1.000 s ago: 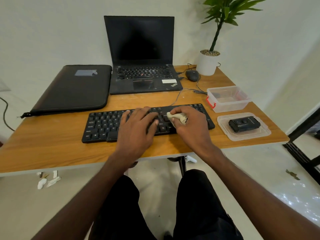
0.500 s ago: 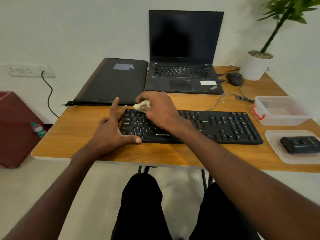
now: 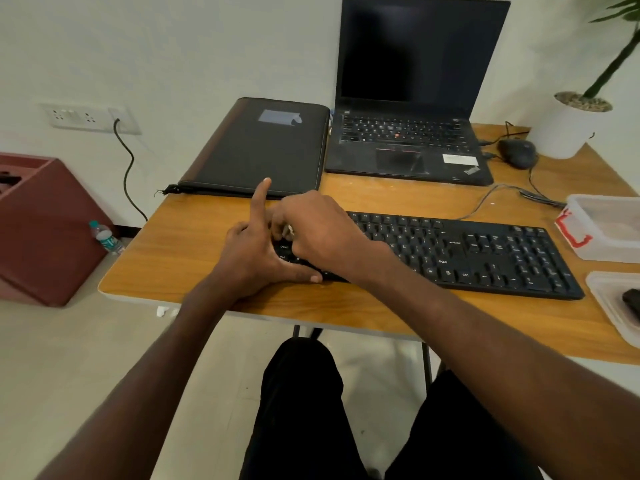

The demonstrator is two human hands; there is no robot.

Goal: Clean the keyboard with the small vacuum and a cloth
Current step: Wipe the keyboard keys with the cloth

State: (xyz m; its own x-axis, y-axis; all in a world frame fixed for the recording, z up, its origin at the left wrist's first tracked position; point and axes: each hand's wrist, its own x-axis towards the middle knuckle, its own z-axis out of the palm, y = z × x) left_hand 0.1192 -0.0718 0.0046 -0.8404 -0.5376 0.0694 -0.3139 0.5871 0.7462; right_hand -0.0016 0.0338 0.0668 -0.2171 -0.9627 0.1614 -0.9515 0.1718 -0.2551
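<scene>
Left hand point(image 3: 254, 252) spread, bracing keyboard point(image 3: 450, 252) at 9 o'clock end — right hand point(image 3: 318, 230) pinching, probably, the cloth point(image 3: 290, 231) to wipe

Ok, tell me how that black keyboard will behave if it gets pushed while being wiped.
The keyboard looks thin and flat on smooth wood, so it would probably slide rather than tip. That may be why the left hand braces its left end while the right hand wipes. It seems rigid plastic, likely light; its cable could tug if it shifts far.
</scene>
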